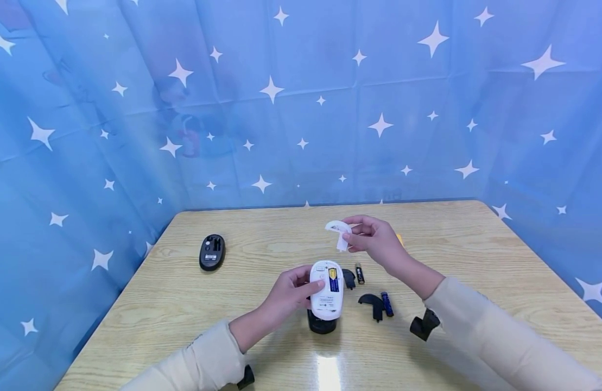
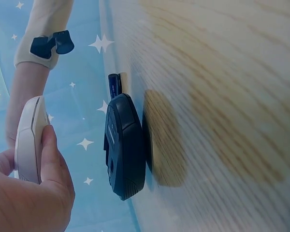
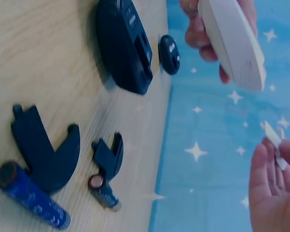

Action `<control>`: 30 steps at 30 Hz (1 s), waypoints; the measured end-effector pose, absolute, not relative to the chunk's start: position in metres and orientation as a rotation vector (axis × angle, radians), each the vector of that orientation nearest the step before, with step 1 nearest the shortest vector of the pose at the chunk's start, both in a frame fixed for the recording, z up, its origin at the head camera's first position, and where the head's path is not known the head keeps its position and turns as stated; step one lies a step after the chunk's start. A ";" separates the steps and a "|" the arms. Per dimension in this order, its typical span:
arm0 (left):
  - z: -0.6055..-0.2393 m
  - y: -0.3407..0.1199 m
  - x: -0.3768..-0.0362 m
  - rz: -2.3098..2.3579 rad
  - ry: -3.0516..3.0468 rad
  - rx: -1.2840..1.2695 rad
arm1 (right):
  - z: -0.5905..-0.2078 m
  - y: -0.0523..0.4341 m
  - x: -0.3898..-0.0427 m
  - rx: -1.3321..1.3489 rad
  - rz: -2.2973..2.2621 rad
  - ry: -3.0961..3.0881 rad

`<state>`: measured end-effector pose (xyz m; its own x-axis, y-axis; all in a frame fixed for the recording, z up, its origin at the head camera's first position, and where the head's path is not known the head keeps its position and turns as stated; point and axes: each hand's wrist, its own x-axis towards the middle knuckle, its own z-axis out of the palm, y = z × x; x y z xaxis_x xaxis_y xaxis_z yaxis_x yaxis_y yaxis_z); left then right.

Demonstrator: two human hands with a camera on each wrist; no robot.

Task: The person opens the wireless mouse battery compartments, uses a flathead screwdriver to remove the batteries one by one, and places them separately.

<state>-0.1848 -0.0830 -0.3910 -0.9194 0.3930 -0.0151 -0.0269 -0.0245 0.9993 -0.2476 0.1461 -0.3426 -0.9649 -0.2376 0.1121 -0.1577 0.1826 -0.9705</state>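
Note:
My left hand grips a white computer mouse with its underside turned up, thumb across it. A blue-and-yellow battery shows in the mouse's uncovered slot. Farther back and to the right, my right hand pinches a white battery cover between thumb and fingers, raised apart from the mouse. Below the white mouse, a black mouse lies underside up on the table, partly hidden in the head view.
Right of the mice lie two black battery covers, one larger and one smaller. A blue battery and a dark battery lie beside them. Another black mouse rests at the table's left. Something yellow peeks out behind my right hand.

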 end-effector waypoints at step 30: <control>-0.391 -0.083 -0.181 2.048 1.930 0.348 | -0.383 0.153 -0.310 -0.213 -1.692 2.318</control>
<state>-0.1813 -0.0829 -0.3908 -0.9241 0.3807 -0.0318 -0.0544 -0.0486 0.9973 -0.3103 0.1527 -0.3831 -0.9545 -0.2707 -0.1247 0.0363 0.3098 -0.9501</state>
